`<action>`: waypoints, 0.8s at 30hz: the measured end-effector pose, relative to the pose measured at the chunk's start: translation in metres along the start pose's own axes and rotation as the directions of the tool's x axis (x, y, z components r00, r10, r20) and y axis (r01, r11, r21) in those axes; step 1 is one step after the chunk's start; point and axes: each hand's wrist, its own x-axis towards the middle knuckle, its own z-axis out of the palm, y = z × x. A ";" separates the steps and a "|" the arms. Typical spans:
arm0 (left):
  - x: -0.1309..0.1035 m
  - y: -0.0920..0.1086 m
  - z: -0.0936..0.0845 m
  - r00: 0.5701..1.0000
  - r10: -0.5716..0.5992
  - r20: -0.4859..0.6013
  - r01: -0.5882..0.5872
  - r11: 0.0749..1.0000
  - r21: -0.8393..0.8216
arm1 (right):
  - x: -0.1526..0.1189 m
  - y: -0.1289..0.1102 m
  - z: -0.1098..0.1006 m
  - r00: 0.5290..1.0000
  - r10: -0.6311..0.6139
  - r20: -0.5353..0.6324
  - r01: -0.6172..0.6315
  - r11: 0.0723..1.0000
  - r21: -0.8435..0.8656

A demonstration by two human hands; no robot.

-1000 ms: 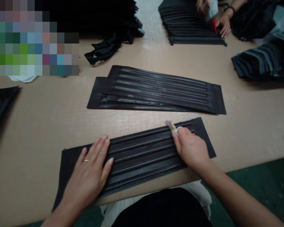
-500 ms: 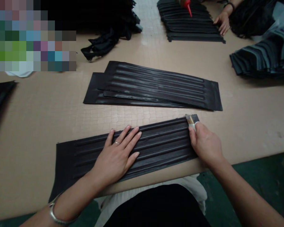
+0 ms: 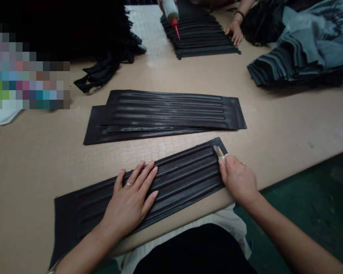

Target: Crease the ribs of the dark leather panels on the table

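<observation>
A dark ridged leather-like panel (image 3: 185, 167) lies slanted along the table's near edge. My left hand (image 3: 131, 198) rests flat on its middle, fingers spread, with a ring on one finger. At the panel's right end my right hand (image 3: 238, 177) is closed round a small flat tool (image 3: 219, 153) with a whitish wrapped grip. The tool's tip touches or hovers just over the panel near the ends of the upper ridges; which one I cannot tell. Most of its handle is hidden in my fingers. Beyond lie more overlapping ridged panels (image 3: 168, 110).
Across the table (image 3: 274, 121), a co-worker's hand (image 3: 234, 33) rests by a row of overlapped dark strips (image 3: 202, 38), under a red-tipped bottle (image 3: 173, 17). Stacked dark grey pieces (image 3: 286, 62) lie at the right, black material (image 3: 103, 70) at the back left.
The view has turned, so everything sits at a different slant. The tool's tip has shifted slightly down from the panel's top edge. More of the co-worker's bottle shows. My left hand stays on the panel.
</observation>
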 end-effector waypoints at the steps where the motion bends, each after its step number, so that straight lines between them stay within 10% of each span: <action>1: 0.001 -0.003 0.000 1.000 0.017 -0.016 -0.017 1.000 0.001 | -0.002 0.006 0.003 1.000 0.019 0.005 -0.019 1.000 -0.009; 7: 0.038 -0.009 -0.013 0.998 -0.012 -0.064 0.000 0.983 -0.184 | 0.020 0.048 0.011 0.987 0.151 -0.064 -0.151 0.989 -0.002; 13: 0.088 0.008 -0.061 0.932 -0.007 0.362 0.152 0.915 -0.374 | 0.012 0.094 0.040 0.973 0.224 -0.056 -0.206 0.952 0.228; 16: 0.091 0.003 -0.106 0.974 0.057 0.220 0.060 0.870 -0.490 | 0.014 0.112 0.058 0.951 0.308 0.013 -0.288 0.873 0.393; 19: 0.076 -0.012 -0.162 0.980 -0.180 -0.079 0.093 0.778 -0.621 | 0.017 0.117 0.065 0.944 0.328 0.039 -0.312 0.847 0.430; 22: 0.050 -0.034 -0.195 0.724 -0.603 -0.337 0.046 0.528 -0.848 | 0.017 0.112 0.061 0.945 0.327 0.024 -0.308 0.861 0.405; 24: 0.031 -0.042 -0.184 0.540 -0.802 -0.257 -0.061 0.268 -0.962 | 0.017 0.108 0.056 0.942 0.335 0.016 -0.315 0.867 0.386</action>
